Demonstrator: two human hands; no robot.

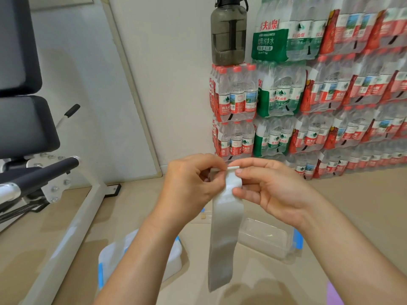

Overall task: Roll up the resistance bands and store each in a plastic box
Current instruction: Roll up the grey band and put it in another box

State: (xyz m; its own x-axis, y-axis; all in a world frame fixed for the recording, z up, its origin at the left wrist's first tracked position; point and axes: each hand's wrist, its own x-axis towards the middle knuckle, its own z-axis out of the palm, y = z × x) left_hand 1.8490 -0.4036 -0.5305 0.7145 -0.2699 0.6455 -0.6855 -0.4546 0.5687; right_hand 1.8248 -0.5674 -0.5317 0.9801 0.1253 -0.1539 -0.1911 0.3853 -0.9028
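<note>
A grey resistance band (223, 234) hangs straight down from both my hands, its lower end near the floor. My left hand (191, 183) pinches its top edge from the left. My right hand (266, 188) pinches the same top end from the right, where a small fold is turned over. On the floor below, an open clear plastic box (264, 237) with blue clips sits to the right of the band. A second plastic box (110, 258), whitish with blue clips, lies to the left, partly hidden by my left forearm.
Stacked packs of bottled water (319, 102) line the wall at right, with a dark water jug (229, 34) on top. A weight bench (28, 133) and its pale frame (72, 234) stand at left. Something purple (333, 293) shows at the bottom right edge.
</note>
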